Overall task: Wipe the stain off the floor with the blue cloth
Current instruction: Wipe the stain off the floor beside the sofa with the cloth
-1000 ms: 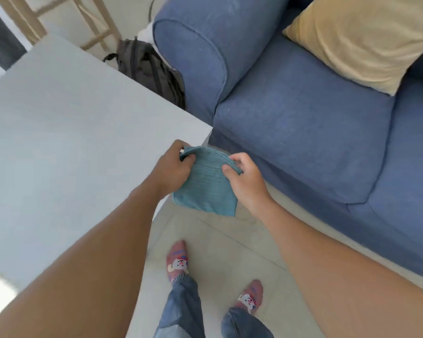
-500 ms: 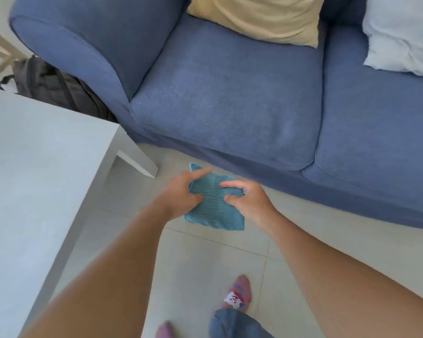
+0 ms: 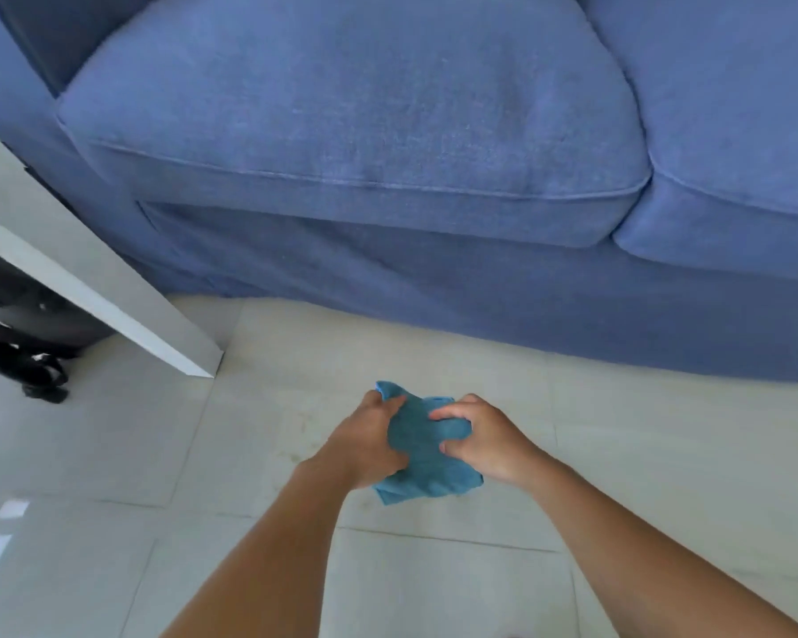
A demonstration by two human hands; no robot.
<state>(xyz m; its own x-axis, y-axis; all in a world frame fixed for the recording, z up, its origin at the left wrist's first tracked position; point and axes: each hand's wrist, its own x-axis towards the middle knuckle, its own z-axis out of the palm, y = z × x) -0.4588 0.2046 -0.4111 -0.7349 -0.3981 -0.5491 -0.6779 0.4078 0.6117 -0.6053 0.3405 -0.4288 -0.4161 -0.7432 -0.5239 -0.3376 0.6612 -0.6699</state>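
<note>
A blue cloth point(image 3: 427, 458) is bunched between both my hands, low over the pale tiled floor point(image 3: 641, 453). My left hand point(image 3: 369, 442) grips its left side and my right hand point(image 3: 482, 437) grips its right side. A faint brownish stain point(image 3: 302, 435) of smudges and specks lies on the tile just left of my left hand. The cloth's lower corner hangs below my hands; I cannot tell whether it touches the floor.
A blue sofa point(image 3: 365, 131) fills the top of the view, its skirt reaching the floor just beyond my hands. A white table leg point(image 3: 111, 301) slants down at the left, with a dark bag and its strap point(image 3: 24, 352) beneath the table.
My view has dropped much closer to the floor and swung toward the sofa front. Both hands have lowered with the cloth and crumpled it from a flat fold into a bunch.
</note>
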